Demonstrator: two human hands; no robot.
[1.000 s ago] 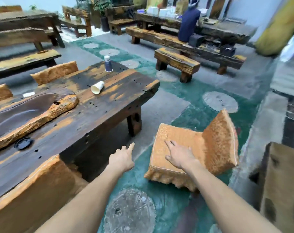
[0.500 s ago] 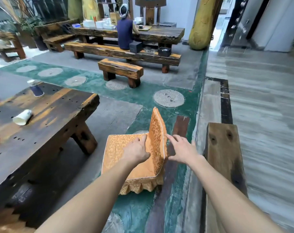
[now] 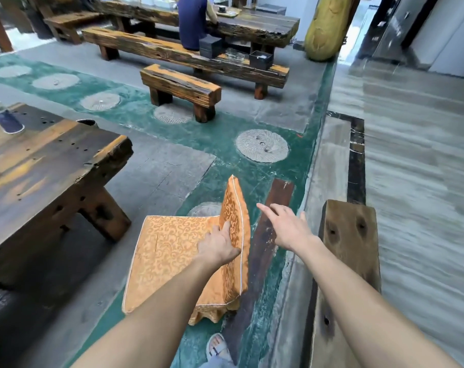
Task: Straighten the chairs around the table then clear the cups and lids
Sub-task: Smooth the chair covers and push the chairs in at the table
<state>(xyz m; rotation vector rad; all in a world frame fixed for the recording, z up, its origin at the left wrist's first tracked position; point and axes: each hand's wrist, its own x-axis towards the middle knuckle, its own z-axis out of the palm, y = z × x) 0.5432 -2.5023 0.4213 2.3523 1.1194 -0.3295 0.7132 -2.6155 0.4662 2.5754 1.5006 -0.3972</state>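
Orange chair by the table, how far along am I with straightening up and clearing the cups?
Nothing looks finished yet. In hand: your left hand rests against the backrest of the orange chair, right hand open beside it; the chair sits on the green floor, apart from the table. Left: tuck it in, then clear the blue cup on the tabletop.

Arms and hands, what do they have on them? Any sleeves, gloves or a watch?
No sleeves show: both forearms are bare to the picture's edge. The left hand and the right hand wear no gloves, and neither wrist carries a watch or band.
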